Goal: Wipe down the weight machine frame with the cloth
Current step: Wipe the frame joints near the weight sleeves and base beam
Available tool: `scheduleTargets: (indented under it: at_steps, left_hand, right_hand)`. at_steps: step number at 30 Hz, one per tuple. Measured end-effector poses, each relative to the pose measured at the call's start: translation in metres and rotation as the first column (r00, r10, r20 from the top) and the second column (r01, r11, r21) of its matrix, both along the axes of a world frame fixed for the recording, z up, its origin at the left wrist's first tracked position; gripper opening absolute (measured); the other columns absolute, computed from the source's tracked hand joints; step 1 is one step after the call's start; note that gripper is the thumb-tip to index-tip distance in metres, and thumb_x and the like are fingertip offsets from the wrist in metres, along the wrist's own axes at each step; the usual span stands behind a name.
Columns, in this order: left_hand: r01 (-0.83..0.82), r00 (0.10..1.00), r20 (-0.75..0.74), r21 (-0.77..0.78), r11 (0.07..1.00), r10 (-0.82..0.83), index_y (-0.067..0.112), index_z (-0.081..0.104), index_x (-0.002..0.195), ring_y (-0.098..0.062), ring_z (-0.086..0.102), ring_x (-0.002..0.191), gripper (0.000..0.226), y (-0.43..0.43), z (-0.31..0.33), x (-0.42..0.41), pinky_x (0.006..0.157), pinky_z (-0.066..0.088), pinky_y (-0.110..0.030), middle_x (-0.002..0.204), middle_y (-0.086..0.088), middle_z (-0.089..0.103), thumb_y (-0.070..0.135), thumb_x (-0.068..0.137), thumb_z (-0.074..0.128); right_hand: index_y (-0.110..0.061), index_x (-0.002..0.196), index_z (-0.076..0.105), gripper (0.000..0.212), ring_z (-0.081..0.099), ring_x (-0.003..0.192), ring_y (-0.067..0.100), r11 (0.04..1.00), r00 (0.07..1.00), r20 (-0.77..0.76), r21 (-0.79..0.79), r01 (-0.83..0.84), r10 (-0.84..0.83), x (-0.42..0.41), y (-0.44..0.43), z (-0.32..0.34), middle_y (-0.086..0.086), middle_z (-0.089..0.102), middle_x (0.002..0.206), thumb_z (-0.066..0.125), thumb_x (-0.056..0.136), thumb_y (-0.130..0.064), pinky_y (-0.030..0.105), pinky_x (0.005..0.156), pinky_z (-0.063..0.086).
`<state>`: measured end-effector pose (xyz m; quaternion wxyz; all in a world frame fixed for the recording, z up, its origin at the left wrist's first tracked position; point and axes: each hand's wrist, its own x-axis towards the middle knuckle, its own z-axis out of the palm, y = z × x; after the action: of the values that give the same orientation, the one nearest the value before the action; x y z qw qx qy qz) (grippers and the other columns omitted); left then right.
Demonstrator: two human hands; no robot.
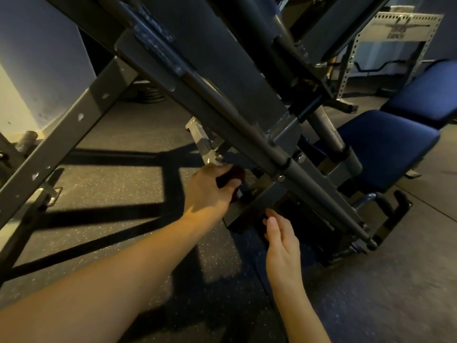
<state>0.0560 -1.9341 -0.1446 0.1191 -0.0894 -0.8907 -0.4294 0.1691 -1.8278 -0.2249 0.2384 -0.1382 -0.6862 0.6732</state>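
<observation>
The grip of the left hand is clenched round a dark bunched cloth: fingers are curled over it, and the wad sticks out past the knuckles. The right hand grasps nothing. Its fingers are straight and relaxed, with the tips just beside a dark boxy block low on the machine; whether they touch it I cannot tell.

The cloth sits right under the dark grey steel weight machine frame, at its lower end, where the rails come down toward the speckled black rubber floor. Contact between cloth and metal is hidden in shadow.

What the wipe turns on, as I judge it: the frame's long axis runs on a diagonal from upper left down to lower right. The main rail and its round grey guide rod lie just above and to the right of the cloth. The left hand is the nearer one and already carries the cloth, so a stroke would follow that slant.

Beyond the rails stands a blue padded seat.
</observation>
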Motion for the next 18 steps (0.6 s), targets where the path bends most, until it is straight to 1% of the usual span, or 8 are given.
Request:
scheduleTargets:
  at_steps: [2, 5, 7, 10, 12, 14, 15, 18]
  left_hand:
    - [0.109, 0.994, -0.013, -0.009, 0.994, -0.11, 0.029, 0.066, 0.124, -0.011, 0.058, 0.121, 0.034, 0.015, -0.002, 0.003, 0.107, 0.046, -0.033, 0.127, 0.009, 0.063, 0.029, 0.092, 0.073]
    - [0.241, 0.96, -0.099, -0.175, 0.955, -0.26, 0.025, 0.067, 0.129, -0.008, 0.053, 0.126, 0.033, 0.02, -0.019, 0.012, 0.113, 0.038, -0.027, 0.131, 0.008, 0.061, 0.026, 0.095, 0.069]
    - [0.192, 0.968, -0.098, -0.299, 0.935, -0.23, 0.028, 0.063, 0.134, -0.01, 0.05, 0.128, 0.036, 0.008, -0.031, 0.011, 0.113, 0.033, -0.024, 0.135, 0.009, 0.057, 0.028, 0.098, 0.064]
    - [0.113, 0.993, 0.033, -0.378, 0.919, -0.109, 0.03, 0.059, 0.136, -0.012, 0.049, 0.132, 0.036, -0.021, -0.051, 0.003, 0.109, 0.03, -0.024, 0.14, 0.008, 0.053, 0.03, 0.1, 0.061]
    - [0.094, 0.995, 0.06, -0.392, 0.915, -0.076, 0.031, 0.061, 0.132, -0.011, 0.053, 0.128, 0.033, -0.028, -0.055, 0.001, 0.106, 0.033, -0.024, 0.134, 0.009, 0.057, 0.033, 0.099, 0.062]
    - [0.153, 0.987, 0.005, -0.362, 0.919, -0.163, 0.031, 0.064, 0.129, -0.009, 0.055, 0.122, 0.03, -0.012, -0.048, 0.001, 0.105, 0.036, -0.024, 0.128, 0.009, 0.06, 0.033, 0.099, 0.062]
    - [0.196, 0.974, -0.042, -0.323, 0.926, -0.221, 0.029, 0.066, 0.128, -0.009, 0.055, 0.122, 0.03, 0.0, -0.042, 0.003, 0.107, 0.036, -0.025, 0.128, 0.009, 0.06, 0.032, 0.099, 0.062]
    - [0.211, 0.964, -0.115, -0.213, 0.954, -0.239, 0.022, 0.066, 0.129, -0.011, 0.053, 0.126, 0.031, 0.028, -0.029, 0.007, 0.107, 0.028, -0.018, 0.132, 0.004, 0.06, 0.027, 0.099, 0.063]
  right_hand:
    - [-0.033, 0.136, 0.055, 0.048, 0.056, 0.115, -0.01, 1.0, 1.0, -0.002, -0.006, -0.001, 0.001, -0.001, 0.001, -0.001, -0.014, 0.06, 0.128, 0.04, 0.094, -0.053, 0.014, 0.092, 0.044]
    - [-0.027, 0.147, 0.048, 0.054, 0.051, 0.125, -0.007, 0.999, 1.0, -0.003, 0.051, 0.006, -0.006, -0.003, 0.005, -0.008, -0.012, 0.055, 0.14, 0.042, 0.098, -0.049, 0.017, 0.103, 0.041]
    - [-0.027, 0.152, 0.042, 0.051, 0.044, 0.133, -0.008, 0.996, 1.0, 0.002, 0.084, 0.001, -0.001, -0.007, 0.007, -0.011, -0.014, 0.046, 0.15, 0.044, 0.103, -0.041, 0.011, 0.103, 0.038]
    - [-0.029, 0.155, 0.036, 0.049, 0.033, 0.129, -0.026, 0.995, 1.0, 0.012, 0.099, -0.023, 0.022, -0.013, 0.005, -0.008, -0.018, 0.032, 0.159, 0.044, 0.107, -0.031, -0.005, 0.095, 0.032]
    - [-0.029, 0.156, 0.034, 0.049, 0.03, 0.127, -0.029, 0.995, 0.999, 0.021, 0.087, -0.043, 0.042, -0.016, 0.0, -0.005, -0.019, 0.026, 0.161, 0.043, 0.108, -0.029, -0.007, 0.093, 0.029]
    - [-0.033, 0.154, 0.034, 0.048, 0.027, 0.135, -0.02, 0.995, 0.998, 0.014, 0.084, -0.058, 0.057, -0.016, -0.003, -0.005, -0.019, 0.021, 0.164, 0.043, 0.108, -0.029, -0.003, 0.098, 0.029]
    - [-0.035, 0.153, 0.033, 0.047, 0.027, 0.135, -0.022, 0.994, 0.998, 0.011, 0.09, -0.066, 0.065, -0.016, -0.004, -0.005, -0.019, 0.021, 0.164, 0.043, 0.108, -0.029, -0.003, 0.098, 0.029]
    - [-0.032, 0.156, 0.032, 0.05, 0.026, 0.129, -0.029, 0.994, 0.998, 0.005, 0.089, -0.065, 0.065, -0.017, -0.002, -0.007, -0.017, 0.024, 0.164, 0.042, 0.108, -0.029, -0.007, 0.094, 0.029]
